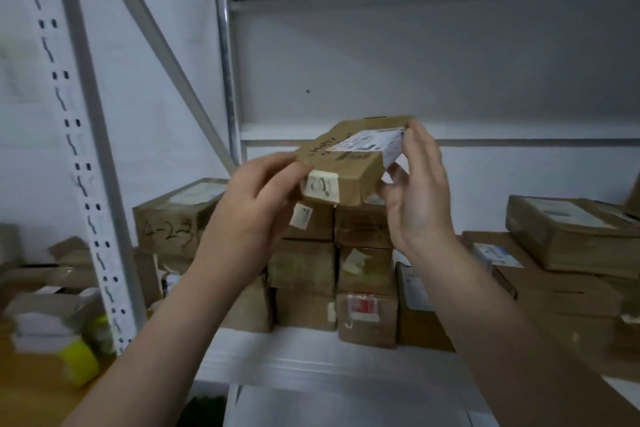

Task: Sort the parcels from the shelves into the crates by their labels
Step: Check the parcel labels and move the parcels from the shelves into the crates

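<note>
A flat brown cardboard parcel is held up in front of the shelf, above a stack of parcels. It carries a white shipping label on top and a cream tape strip with handwriting on its near edge. My left hand grips its near left corner with curled fingers. My right hand holds its right end, fingers up along the side and thumb underneath. Below it several brown parcels are stacked on the white shelf.
A larger box marked with handwriting stands to the left. Flat boxes pile up at the right. A perforated white upright and a diagonal brace stand at the left. Yellow-and-white packages lie at the lower left.
</note>
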Demonstrator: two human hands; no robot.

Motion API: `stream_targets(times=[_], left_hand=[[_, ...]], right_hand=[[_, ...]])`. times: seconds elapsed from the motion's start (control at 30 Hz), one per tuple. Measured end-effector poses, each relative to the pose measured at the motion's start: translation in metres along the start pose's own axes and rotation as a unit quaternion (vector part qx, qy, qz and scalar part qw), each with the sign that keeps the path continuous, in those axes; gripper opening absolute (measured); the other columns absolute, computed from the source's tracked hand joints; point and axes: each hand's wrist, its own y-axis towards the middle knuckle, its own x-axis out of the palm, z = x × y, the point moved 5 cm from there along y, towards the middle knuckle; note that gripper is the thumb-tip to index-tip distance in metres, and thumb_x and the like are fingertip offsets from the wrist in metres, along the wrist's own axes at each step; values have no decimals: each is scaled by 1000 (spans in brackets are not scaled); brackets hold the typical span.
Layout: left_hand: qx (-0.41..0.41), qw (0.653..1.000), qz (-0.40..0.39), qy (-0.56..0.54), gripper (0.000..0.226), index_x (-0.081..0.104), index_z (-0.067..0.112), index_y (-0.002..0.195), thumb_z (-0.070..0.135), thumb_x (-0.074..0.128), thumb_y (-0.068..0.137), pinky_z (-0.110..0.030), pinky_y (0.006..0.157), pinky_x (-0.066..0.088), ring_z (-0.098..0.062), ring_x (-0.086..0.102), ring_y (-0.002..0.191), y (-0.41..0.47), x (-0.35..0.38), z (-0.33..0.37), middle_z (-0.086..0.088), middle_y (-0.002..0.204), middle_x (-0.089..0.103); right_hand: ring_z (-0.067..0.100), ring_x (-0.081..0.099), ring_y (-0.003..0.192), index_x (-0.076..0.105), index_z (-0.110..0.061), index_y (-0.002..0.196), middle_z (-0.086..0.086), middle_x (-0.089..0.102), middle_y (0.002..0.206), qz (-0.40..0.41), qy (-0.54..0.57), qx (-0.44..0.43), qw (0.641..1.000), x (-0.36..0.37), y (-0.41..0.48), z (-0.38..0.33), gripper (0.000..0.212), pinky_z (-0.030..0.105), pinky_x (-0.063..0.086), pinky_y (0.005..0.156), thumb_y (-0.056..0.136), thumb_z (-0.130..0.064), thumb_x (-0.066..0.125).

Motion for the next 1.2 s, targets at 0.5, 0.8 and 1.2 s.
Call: stream_targets(times=[0.5,0.8,1.2], left_hand=[[-46,979,-74,183,41,63,3,122,6,67,82,-49,91,46,-41,56,110,-31,-19,-107,-17,122,63],[-118,965,-219,84,46,58,9,129,0,63,84,-44,106,32,-34,40,126,-60,25,-142,-12,131,55],[-135,970,-168,113,35,62,9,118,32,52,94,-48,114,21,-31,52,114,-47,31,-119,-9,116,62]], right_hand=[[7,41,126,55,-20,133,-3,50,138,-140,-643,-152,737,49,-2,71,35,19,21,108,98,-24,47],[21,32,135,40,-23,141,1,43,142,-201,-788,-185,551,43,-8,102,48,43,4,117,94,-31,47],[29,27,140,43,-17,140,12,40,146,-181,-772,-219,568,43,-15,106,52,42,6,117,89,-23,54]])
